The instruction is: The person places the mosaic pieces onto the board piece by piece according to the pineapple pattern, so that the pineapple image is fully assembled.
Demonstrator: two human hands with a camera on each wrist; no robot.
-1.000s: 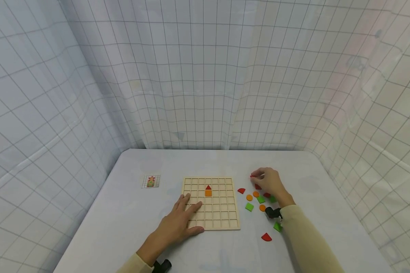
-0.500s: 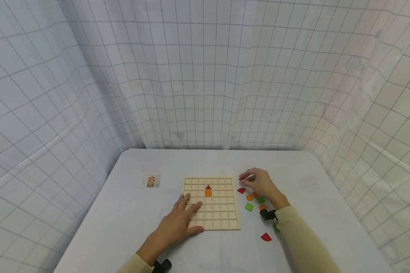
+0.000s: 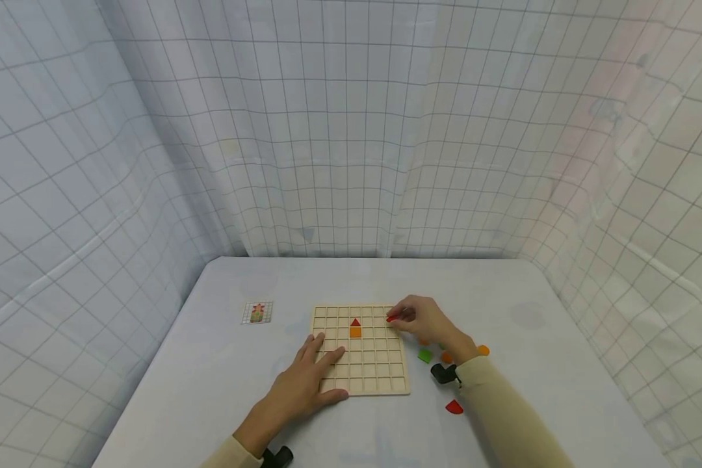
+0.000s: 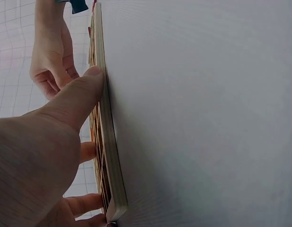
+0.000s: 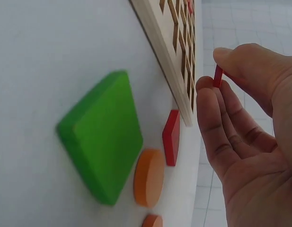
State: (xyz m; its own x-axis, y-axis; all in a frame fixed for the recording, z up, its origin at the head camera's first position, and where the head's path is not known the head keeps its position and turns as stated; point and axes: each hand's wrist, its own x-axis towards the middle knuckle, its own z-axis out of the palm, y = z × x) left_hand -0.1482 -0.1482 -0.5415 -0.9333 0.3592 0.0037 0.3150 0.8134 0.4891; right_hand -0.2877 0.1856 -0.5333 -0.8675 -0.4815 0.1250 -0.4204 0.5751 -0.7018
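Observation:
A square wooden grid board [image 3: 380,367] lies on the white table, with a red triangle tile [image 3: 355,322] and an orange square tile [image 3: 355,332] in neighbouring cells. My left hand [image 3: 304,370] rests spread over the board's left side; its thumb [image 4: 91,78] lies at the near edge. Between thumb and fingertips my right hand [image 3: 424,318] pinches a small red tile [image 5: 217,75], seen edge-on and largely covered. That hand is over the board's right edge, toward the far corner.
Right of the board lie a green square tile [image 5: 105,137], orange discs [image 5: 149,177] and a red tile [image 5: 171,137], partly hidden by the right hand. A red quarter-circle tile [image 3: 454,407] sits nearer. A picture card [image 3: 257,312] lies left; gridded curtains [image 3: 351,162] surround the table.
My right hand has moved left with the red tile, from above the loose tiles to the board's right edge. The left hand has stayed on the board.

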